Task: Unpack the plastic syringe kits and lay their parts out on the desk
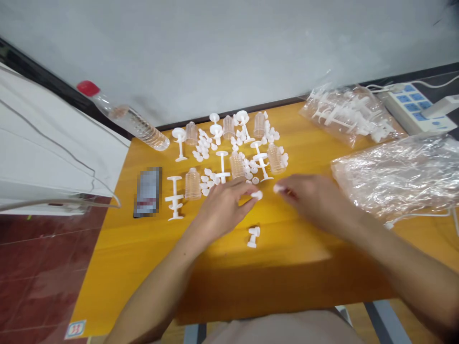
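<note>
Between thumb and forefinger, my left hand (225, 205) pinches a small white plastic piece (257, 195). My right hand (310, 200), slightly blurred, pinches another small white plastic piece (278, 188) a short way to the right; the two pieces are apart. Below them on the table lie a couple of loose white stepped pieces (253, 236). Beyond my hands stand or lie several clear ribbed syringe-like barrels (192, 184), white plungers with round discs (175, 198), and clusters of little white nozzle pieces (203, 145). Some of these are partly hidden by my left hand.
A water bottle with a red cap (125, 119) leans at the back left, above a phone (148, 192). On the right are a clear bag of white parts (355, 114), a crumpled clear plastic bag (398, 172) and a power strip (418, 107) with cables. A wall borders the table (143, 258).
</note>
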